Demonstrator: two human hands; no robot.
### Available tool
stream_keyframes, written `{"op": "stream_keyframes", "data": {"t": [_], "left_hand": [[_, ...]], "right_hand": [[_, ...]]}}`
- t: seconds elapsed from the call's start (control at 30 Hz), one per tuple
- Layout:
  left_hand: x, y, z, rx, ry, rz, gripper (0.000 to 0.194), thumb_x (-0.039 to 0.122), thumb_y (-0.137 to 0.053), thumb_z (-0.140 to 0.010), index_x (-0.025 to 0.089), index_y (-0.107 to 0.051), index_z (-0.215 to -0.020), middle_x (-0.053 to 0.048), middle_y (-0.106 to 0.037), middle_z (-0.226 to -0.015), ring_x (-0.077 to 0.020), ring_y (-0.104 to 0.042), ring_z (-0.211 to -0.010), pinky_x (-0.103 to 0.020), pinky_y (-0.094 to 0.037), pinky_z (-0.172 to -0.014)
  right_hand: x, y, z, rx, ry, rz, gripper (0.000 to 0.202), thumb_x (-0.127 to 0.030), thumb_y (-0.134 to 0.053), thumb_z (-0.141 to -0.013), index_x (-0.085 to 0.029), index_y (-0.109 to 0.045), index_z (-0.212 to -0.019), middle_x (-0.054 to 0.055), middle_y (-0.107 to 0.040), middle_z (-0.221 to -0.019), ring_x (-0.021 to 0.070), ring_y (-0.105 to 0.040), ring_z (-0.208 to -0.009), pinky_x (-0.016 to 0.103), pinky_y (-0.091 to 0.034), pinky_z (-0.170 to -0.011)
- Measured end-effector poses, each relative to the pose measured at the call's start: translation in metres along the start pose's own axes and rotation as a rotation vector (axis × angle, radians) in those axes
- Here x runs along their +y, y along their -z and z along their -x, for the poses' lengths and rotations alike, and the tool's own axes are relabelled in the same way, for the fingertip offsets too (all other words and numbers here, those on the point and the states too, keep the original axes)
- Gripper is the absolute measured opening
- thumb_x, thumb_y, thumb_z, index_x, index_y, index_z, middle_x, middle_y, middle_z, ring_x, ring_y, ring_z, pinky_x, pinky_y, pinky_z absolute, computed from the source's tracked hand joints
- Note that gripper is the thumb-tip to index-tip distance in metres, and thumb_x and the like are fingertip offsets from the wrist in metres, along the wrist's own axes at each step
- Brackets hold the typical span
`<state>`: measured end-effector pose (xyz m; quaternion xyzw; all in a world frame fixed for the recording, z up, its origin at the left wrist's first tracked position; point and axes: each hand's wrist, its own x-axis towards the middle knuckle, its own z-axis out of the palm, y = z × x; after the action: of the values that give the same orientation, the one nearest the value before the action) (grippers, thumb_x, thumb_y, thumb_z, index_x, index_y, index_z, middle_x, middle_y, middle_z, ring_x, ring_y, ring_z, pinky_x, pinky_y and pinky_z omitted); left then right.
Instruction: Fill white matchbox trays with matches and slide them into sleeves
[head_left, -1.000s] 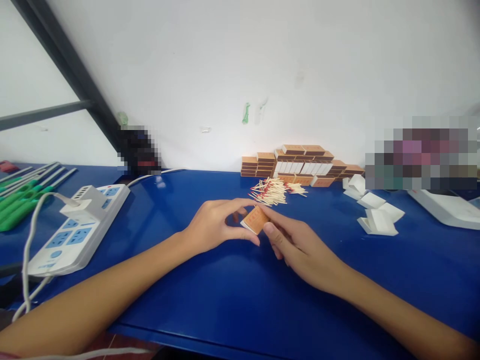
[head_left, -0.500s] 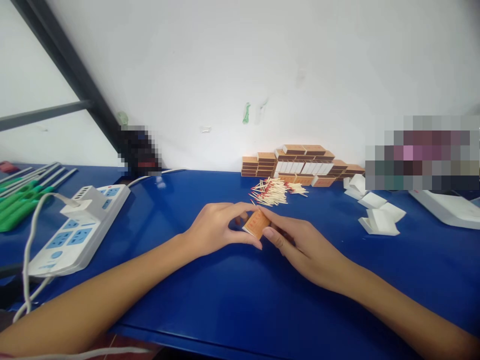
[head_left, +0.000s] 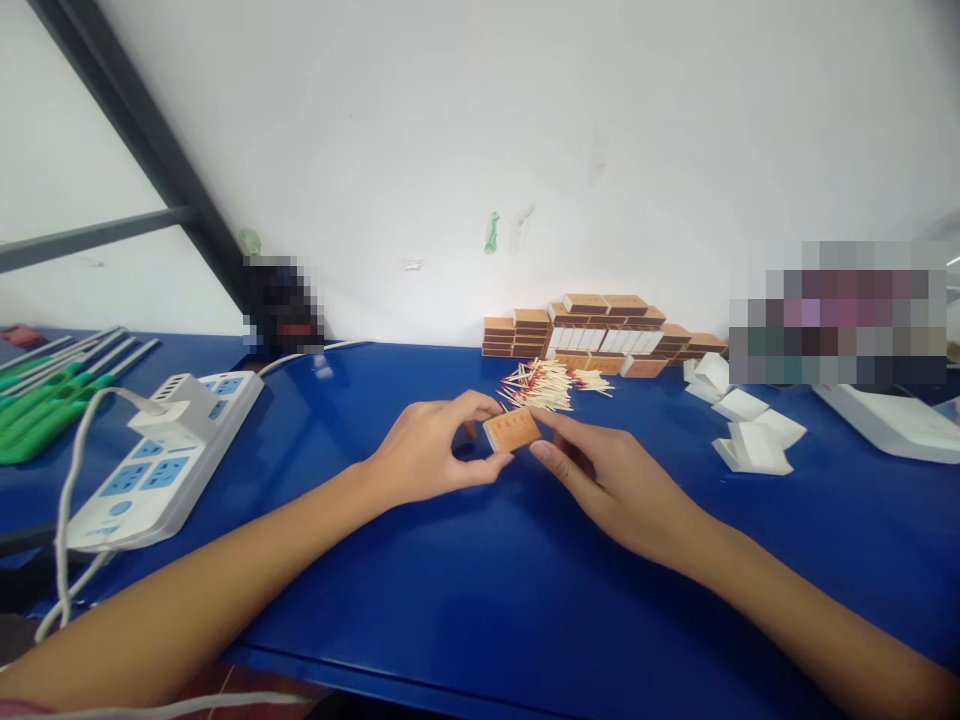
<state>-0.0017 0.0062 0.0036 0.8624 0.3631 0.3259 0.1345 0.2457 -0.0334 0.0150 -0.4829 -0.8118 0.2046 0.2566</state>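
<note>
Just above the blue table, an orange matchbox (head_left: 513, 431) with printing on its upper face is held at a slight tilt. My left hand (head_left: 424, 450) pinches it at the left end, thumb below and fingers behind. At the right end, my right hand (head_left: 611, 475) has its thumb and index finger around the corner; part of the index finger is hidden by the box. Beyond the box lies a loose heap of red-tipped matches (head_left: 541, 386), with a smaller bunch (head_left: 592, 381) at its right.
Several matchboxes (head_left: 607, 302) are stacked against the wall. White paper trays (head_left: 750, 445) lie to the right, near a white device (head_left: 896, 425). On the left are a power strip (head_left: 169, 470) with a cable and green-handled tools (head_left: 56, 415). The blue table (head_left: 480, 600) ends at a front edge.
The matchbox has turned flatter, its long side now running more left to right. My left thumb has shifted to its lower left, and my right fingers have loosened slightly at its right end.
</note>
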Motion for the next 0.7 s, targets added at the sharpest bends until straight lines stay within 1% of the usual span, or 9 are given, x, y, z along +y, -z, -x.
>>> {"op": "stream_keyframes", "data": {"t": [0.1,0.17,0.2,0.27,0.37,0.47,0.57,0.63,0.7], "left_hand": [[-0.011,0.011,-0.014,0.017,0.062,-0.042,0.036,0.038,-0.077,-0.085,0.023,-0.067,-0.116,-0.001,-0.078,-0.103,-0.0154,-0.072,-0.08,-0.025,-0.055,-0.065],[-0.024,0.021,-0.031,0.055,0.086,-0.039,0.035,0.039,-0.076,-0.086,0.021,-0.069,-0.115,-0.003,-0.078,-0.107,-0.0126,-0.068,-0.07,-0.025,-0.055,-0.064],[-0.031,0.025,-0.042,0.076,0.083,-0.02,0.031,0.04,-0.074,-0.089,0.021,-0.071,-0.114,-0.004,-0.077,-0.108,-0.0129,-0.068,-0.074,-0.025,-0.055,-0.066],[-0.044,0.031,-0.066,0.131,0.042,-0.057,0.028,0.039,-0.075,-0.09,0.019,-0.073,-0.109,-0.005,-0.076,-0.106,-0.0166,-0.069,-0.09,-0.027,-0.055,-0.074],[-0.061,0.033,-0.104,0.148,0.03,-0.145,0.026,0.034,-0.075,-0.09,0.018,-0.074,-0.11,-0.007,-0.073,-0.103,-0.0172,-0.066,-0.089,-0.03,-0.054,-0.079],[-0.07,0.025,-0.134,0.131,0.03,-0.189,0.027,0.031,-0.077,-0.089,0.016,-0.074,-0.111,-0.008,-0.073,-0.103,-0.0186,-0.066,-0.09,-0.033,-0.053,-0.085],[-0.076,0.015,-0.147,0.105,0.037,-0.238,0.025,0.025,-0.078,-0.088,0.014,-0.074,-0.11,-0.009,-0.074,-0.105,-0.0185,-0.066,-0.088,-0.033,-0.051,-0.084],[-0.077,0.011,-0.146,0.101,0.047,-0.277,0.023,0.024,-0.076,-0.089,0.015,-0.074,-0.11,-0.008,-0.074,-0.105,-0.0185,-0.066,-0.085,-0.033,-0.05,-0.082],[-0.076,0.01,-0.139,0.096,0.05,-0.32,0.02,0.024,-0.073,-0.092,0.015,-0.074,-0.11,-0.008,-0.074,-0.103,-0.0191,-0.065,-0.085,-0.033,-0.05,-0.08]], "right_hand": [[0.016,0.006,-0.005,0.068,-0.035,0.12,0.048,-0.051,-0.043,-0.107,-0.02,-0.067,-0.134,0.006,-0.076,-0.084,0.0241,-0.07,-0.075,0.034,-0.047,-0.066],[0.028,0.01,-0.008,0.09,-0.031,0.176,0.043,-0.049,-0.044,-0.107,-0.02,-0.071,-0.124,0.009,-0.079,-0.094,0.0258,-0.072,-0.082,0.035,-0.049,-0.07],[0.033,0.012,-0.009,0.092,-0.021,0.195,0.041,-0.047,-0.043,-0.107,-0.02,-0.072,-0.119,0.009,-0.079,-0.1,0.0263,-0.073,-0.086,0.036,-0.049,-0.073],[0.04,0.014,-0.011,0.083,-0.003,0.225,0.038,-0.044,-0.042,-0.108,-0.021,-0.072,-0.112,0.009,-0.079,-0.106,0.0269,-0.073,-0.092,0.036,-0.049,-0.078],[0.044,0.014,-0.012,0.044,-0.01,0.26,0.037,-0.043,-0.04,-0.109,-0.022,-0.071,-0.102,0.008,-0.079,-0.102,0.0259,-0.072,-0.089,0.035,-0.047,-0.074],[0.042,0.012,-0.013,0.005,-0.029,0.271,0.037,-0.043,-0.041,-0.108,-0.022,-0.07,-0.097,0.007,-0.078,-0.092,0.0232,-0.069,-0.079,0.032,-0.042,-0.067],[0.041,0.01,-0.014,-0.001,-0.035,0.264,0.033,-0.04,-0.045,-0.107,-0.022,-0.071,-0.099,0.006,-0.076,-0.086,0.022,-0.067,-0.075,0.031,-0.04,-0.066],[0.042,0.01,-0.015,0.004,-0.035,0.26,0.032,-0.04,-0.046,-0.106,-0.021,-0.072,-0.1,0.006,-0.076,-0.085,0.0218,-0.067,-0.074,0.032,-0.04,-0.066],[0.044,0.011,-0.014,0.004,-0.031,0.257,0.033,-0.04,-0.046,-0.105,-0.021,-0.073,-0.101,0.006,-0.076,-0.086,0.0219,-0.067,-0.074,0.032,-0.041,-0.067]]}}
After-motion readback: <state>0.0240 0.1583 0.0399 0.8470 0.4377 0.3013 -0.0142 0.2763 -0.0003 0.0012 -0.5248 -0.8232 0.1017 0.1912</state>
